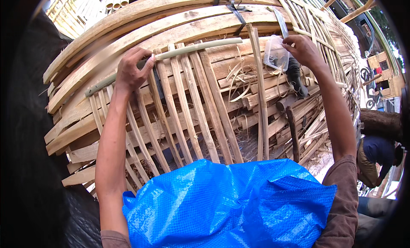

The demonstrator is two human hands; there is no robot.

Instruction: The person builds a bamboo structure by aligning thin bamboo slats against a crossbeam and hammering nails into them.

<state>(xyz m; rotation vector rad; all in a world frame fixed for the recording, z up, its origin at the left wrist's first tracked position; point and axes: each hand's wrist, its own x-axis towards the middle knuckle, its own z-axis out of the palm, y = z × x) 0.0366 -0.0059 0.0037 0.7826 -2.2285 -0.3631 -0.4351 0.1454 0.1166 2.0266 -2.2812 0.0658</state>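
A long greenish bamboo strip [200, 48] lies crosswise over the upper ends of several thin wooden slats [190, 102]. My left hand [133, 70] is closed around this strip, its thumb and fingertips at the end slat beside it. To the right, my right hand [304, 50] has its fingers bent together at the rim of a clear plastic container [276, 54] with small dark pieces inside. What those fingers hold, if anything, is too small to tell. A flat metal blade [280, 22] stands up just behind the container, close to the fingertips.
Stacked wooden planks [171, 19], tied with black strips, lie behind the slats. A single upright slat [259, 94] stands between my hands. Blue tarp sheeting [222, 201] covers my lap. Dark sheeting [38, 98] hangs at left. Another person [373, 156] bends over at far right.
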